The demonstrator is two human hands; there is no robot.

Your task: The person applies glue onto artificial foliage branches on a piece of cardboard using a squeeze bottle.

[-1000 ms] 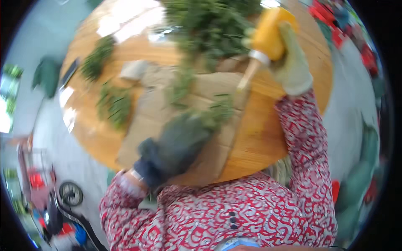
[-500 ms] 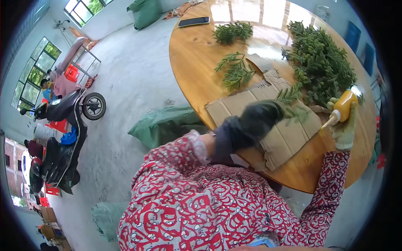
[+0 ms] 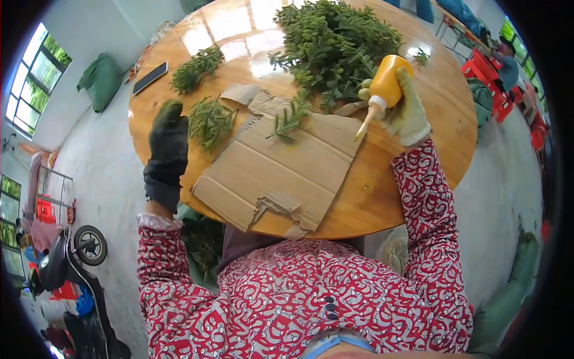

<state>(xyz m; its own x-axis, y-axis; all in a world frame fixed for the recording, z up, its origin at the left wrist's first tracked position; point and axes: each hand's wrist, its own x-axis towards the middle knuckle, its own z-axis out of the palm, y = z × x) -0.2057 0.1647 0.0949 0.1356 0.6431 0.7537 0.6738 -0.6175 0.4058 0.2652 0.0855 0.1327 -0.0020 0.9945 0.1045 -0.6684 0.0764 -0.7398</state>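
Note:
My right hand (image 3: 406, 110), in a pale work glove, is wrapped round an orange squeeze bottle (image 3: 386, 84). The bottle's long pale nozzle points down towards the right edge of a flattened cardboard sheet (image 3: 275, 164). One small green sprig (image 3: 291, 116) lies on the upper part of that sheet. My left hand (image 3: 167, 139), in a dark glove, is at the table's left edge with fingers stretched out and nothing visible in them. Just right of it lies a small group of green sprigs (image 3: 210, 122).
A big heap of green sprigs (image 3: 338, 45) covers the far part of the round wooden table (image 3: 382, 203). Another bunch (image 3: 197, 69) and a phone (image 3: 150, 78) lie at the far left. A scooter (image 3: 72, 281) stands on the floor to the left. Other people sit far right.
My left hand has moved left, from over the cardboard to the table's left edge. The view has swung right. My right hand still grips the squeeze bottle.

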